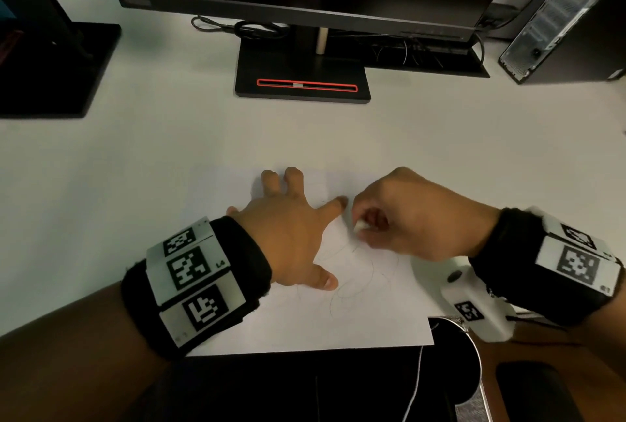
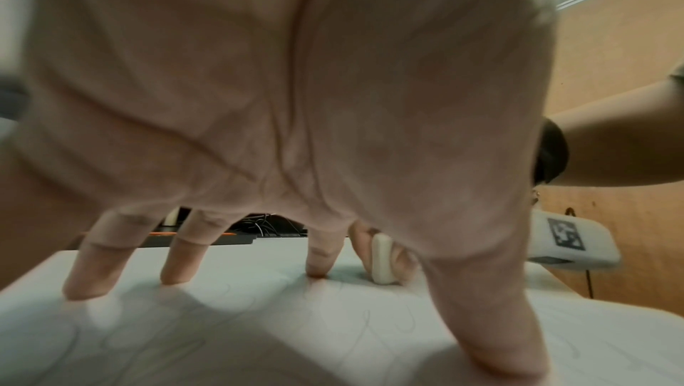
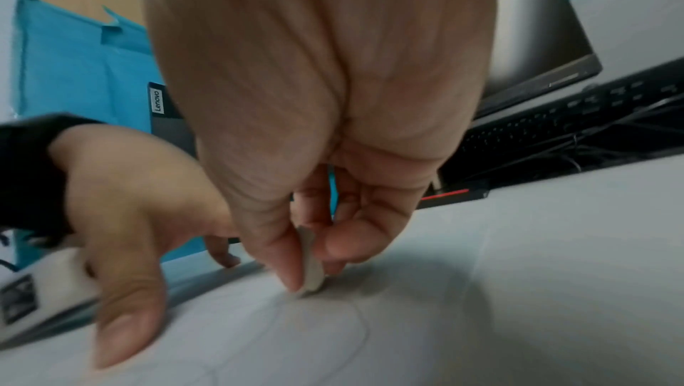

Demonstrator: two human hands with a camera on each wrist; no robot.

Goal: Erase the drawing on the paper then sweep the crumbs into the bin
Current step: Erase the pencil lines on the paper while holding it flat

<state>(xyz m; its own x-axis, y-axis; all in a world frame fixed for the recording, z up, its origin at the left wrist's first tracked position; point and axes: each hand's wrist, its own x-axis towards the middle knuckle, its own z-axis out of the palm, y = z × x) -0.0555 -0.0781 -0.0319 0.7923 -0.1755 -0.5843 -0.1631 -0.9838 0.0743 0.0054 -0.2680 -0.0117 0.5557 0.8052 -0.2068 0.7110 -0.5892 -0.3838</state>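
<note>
A white sheet of paper with faint pencil curls lies at the desk's near edge. My left hand is spread flat on it, fingers straight, pressing the sheet down. My right hand pinches a small white eraser between thumb and fingers. The eraser's lower end touches the paper just right of my left index finger. From the left wrist the eraser stands upright on the sheet. No crumbs can be made out.
A monitor stand with a red-lined slot sits behind the paper, cables beside it. A second black stand is at far left, a computer tower at far right. A round metal-rimmed bin stands below the desk edge.
</note>
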